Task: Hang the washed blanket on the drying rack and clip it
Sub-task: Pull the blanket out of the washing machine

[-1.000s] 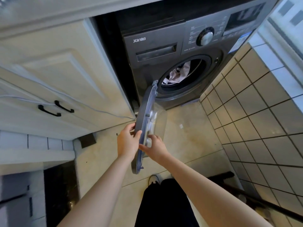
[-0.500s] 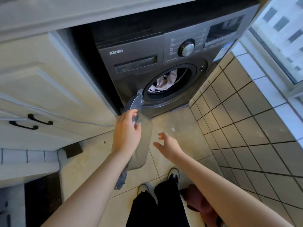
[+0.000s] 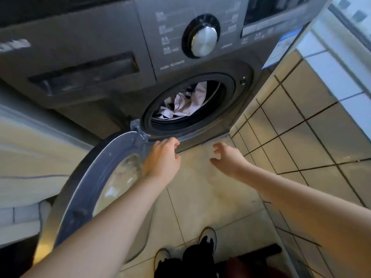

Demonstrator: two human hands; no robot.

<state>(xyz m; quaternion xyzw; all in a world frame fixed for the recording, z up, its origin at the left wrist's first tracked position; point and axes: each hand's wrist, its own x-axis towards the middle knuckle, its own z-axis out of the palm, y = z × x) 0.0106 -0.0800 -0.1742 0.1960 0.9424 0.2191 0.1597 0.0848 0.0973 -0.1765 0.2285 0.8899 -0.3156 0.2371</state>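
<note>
The washed blanket (image 3: 186, 101), pale with dark folds, lies crumpled inside the drum of a dark grey washing machine (image 3: 100, 57). The round glass door (image 3: 96, 189) stands swung wide open to the left. My left hand (image 3: 162, 159) hovers just below the drum opening beside the door's hinge, fingers loosely curled, holding nothing. My right hand (image 3: 226, 157) reaches forward over the floor to the right of it, fingers spread and empty. Both hands are short of the blanket. No drying rack or clips are in view.
A tiled wall (image 3: 301, 127) runs close along the right. A cream cabinet front (image 3: 30, 153) stands left of the machine. Beige floor tiles (image 3: 210, 197) lie below, with my shoes (image 3: 207, 237) near the bottom edge.
My left hand has let go of the door, which now stands fully open. Both hands and my head have moved closer to the drum opening.
</note>
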